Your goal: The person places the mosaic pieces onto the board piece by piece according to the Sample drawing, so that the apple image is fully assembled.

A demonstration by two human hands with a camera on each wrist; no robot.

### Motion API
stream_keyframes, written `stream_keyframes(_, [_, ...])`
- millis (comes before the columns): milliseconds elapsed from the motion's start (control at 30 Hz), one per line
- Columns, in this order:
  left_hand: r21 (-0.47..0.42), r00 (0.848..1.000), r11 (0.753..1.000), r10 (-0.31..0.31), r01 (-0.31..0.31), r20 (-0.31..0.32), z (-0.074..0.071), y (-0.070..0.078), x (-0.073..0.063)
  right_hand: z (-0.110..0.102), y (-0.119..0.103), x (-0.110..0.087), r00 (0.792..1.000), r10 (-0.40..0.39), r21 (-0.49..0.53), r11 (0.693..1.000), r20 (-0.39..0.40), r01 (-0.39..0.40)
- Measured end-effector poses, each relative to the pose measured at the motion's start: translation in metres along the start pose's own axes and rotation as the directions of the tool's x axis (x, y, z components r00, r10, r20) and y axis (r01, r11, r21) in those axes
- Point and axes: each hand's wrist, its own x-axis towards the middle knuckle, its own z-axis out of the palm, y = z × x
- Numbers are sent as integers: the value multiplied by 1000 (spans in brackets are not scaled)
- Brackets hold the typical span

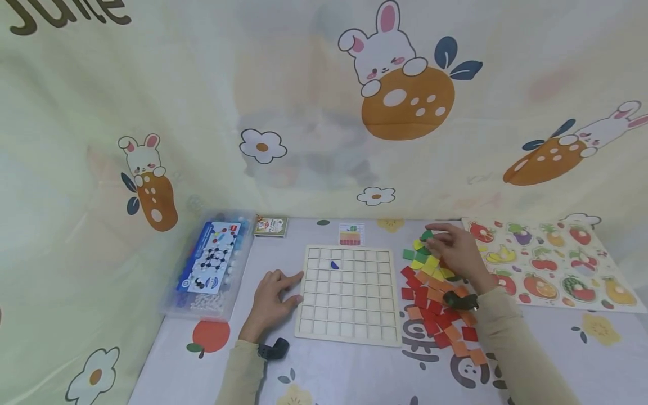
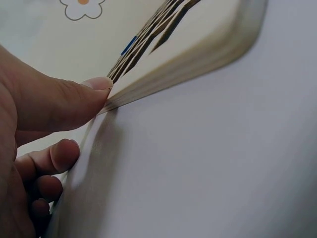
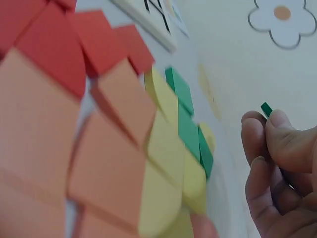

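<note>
My right hand point(image 1: 453, 253) pinches a small green tile point(image 3: 266, 109) between thumb and fingertips, over the far end of a heap of coloured tiles. Green tiles point(image 3: 188, 131) and yellow tiles point(image 3: 163, 148) lie at that end; orange tiles point(image 1: 459, 349) and red tiles point(image 1: 421, 298) spread toward me. Left of the heap lies a pale wooden grid board point(image 1: 360, 290) with square cells. One dark blue piece point(image 1: 334, 265) with a curved edge sits in its second row. My left hand point(image 1: 272, 298) touches the board's left edge with outstretched thumb and index finger.
A small card point(image 1: 351, 234) with a coloured picture lies behind the board. At the back left are a clear plastic box point(image 1: 230, 298) with a molecule label and a small box point(image 1: 270, 226). A fruit-picture sheet point(image 1: 552, 261) lies right. A printed curtain point(image 1: 304, 185) hangs behind.
</note>
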Motion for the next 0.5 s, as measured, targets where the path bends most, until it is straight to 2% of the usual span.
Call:
stream_keyframes(300, [-9,1000,1000,19,-20,-14,-1,0,-1,39,-29,7,997,-71,4,997,16,71])
stream_keyframes(500, [-22,1000,1000,13,-13,1,-2,2,0,73,-52,13,999,-30,45,999,11,29])
